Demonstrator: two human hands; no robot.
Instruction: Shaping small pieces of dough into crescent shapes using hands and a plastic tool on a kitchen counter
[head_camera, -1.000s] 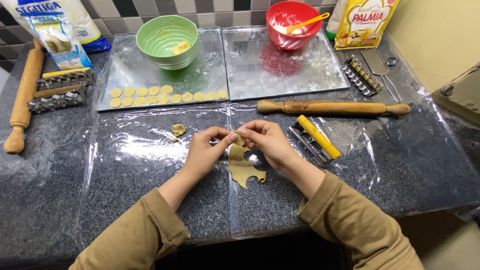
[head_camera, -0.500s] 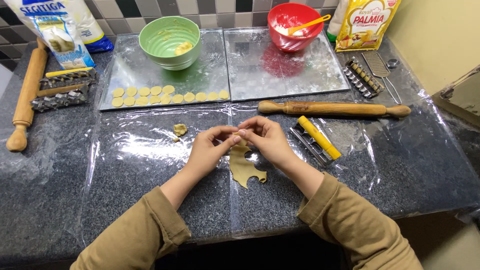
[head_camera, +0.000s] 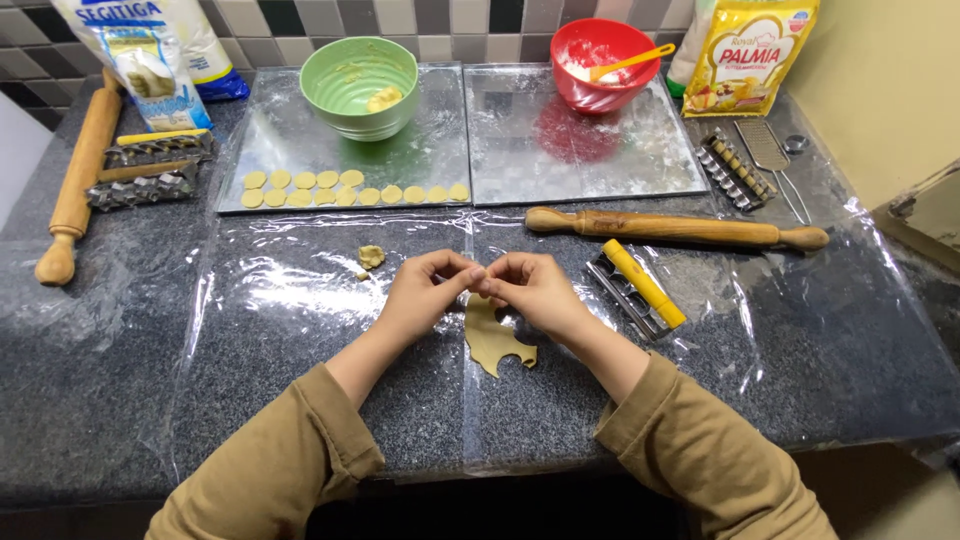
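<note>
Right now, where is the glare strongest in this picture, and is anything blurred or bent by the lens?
Head view: glare is strongest on the two metal trays and on the creased plastic sheet; both hands and the dough sheet look sharp; the rolling pin looks only slightly bowed; sleeves at the bottom edge are stretched wide.

White-blue flour bag (head_camera: 150, 55) far left, yellow packet (head_camera: 752, 55) far right.
</note>
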